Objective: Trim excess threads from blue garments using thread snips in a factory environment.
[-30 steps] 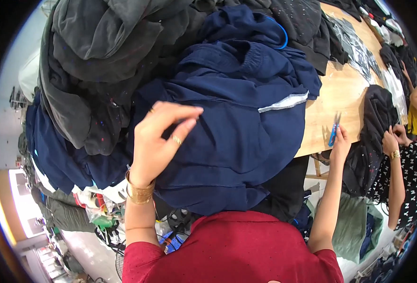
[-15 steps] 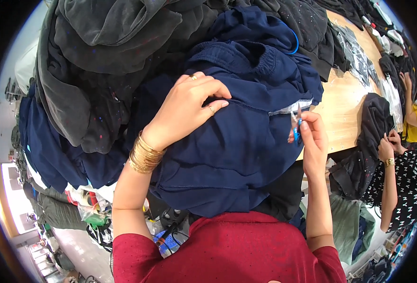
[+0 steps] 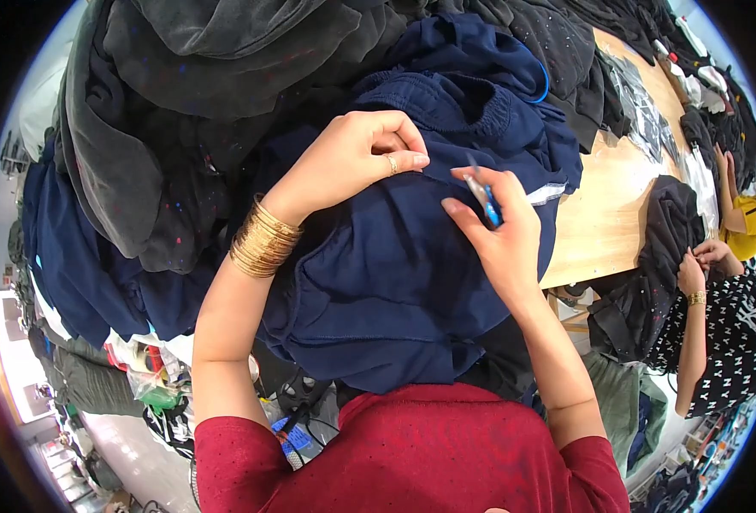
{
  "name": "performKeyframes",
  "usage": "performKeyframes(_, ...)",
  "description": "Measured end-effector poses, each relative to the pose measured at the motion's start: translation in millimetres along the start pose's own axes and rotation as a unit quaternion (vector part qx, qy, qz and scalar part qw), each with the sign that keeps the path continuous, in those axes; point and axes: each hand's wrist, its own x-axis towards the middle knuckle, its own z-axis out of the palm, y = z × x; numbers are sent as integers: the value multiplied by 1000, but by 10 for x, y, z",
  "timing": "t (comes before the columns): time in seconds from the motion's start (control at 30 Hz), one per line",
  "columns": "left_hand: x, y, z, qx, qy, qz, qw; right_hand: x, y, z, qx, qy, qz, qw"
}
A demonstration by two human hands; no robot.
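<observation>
A navy garment [image 3: 395, 248] lies spread in front of me, with a gathered elastic band along its far part and a white strip [image 3: 547, 194] at its right. Over its upper middle, next to a seam, my left hand [image 3: 365, 154] has thumb and forefinger pinched together; whatever is between the tips is too small to make out. My right hand [image 3: 504, 227] grips small blue-handled scissors [image 3: 486, 202], blades pointing up and left toward the left fingertips. The blade tips are blurred, and part of the handles is hidden in the hand.
Dark grey speckled garments [image 3: 215, 77] are heaped at the far left, above more navy cloth [image 3: 96, 248]. To the right are a wooden tabletop [image 3: 600, 235] and clear plastic bags [image 3: 639, 94]. A co-worker's hands [image 3: 699, 261] handle black cloth farther right; another person wears yellow.
My right hand has brought the scissors leftward, from beside the white strip to near my left hand. My left hand has risen slightly, its thumb and forefinger now closed together.
</observation>
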Motion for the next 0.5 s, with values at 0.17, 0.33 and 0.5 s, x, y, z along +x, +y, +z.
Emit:
performKeyframes(0.17, -24, 32, 36, 67, -22, 70, 995, 43, 37, -4, 1, 7, -5, 1000)
performKeyframes(0.33, 6, 30, -11, 51, -21, 27, 998, 32, 61, -120, 20, -31, 55, 998)
performKeyframes(0.5, 42, 6, -35, 76, -28, 22, 997, 49, 41, -268, -16, -45, 38, 998)
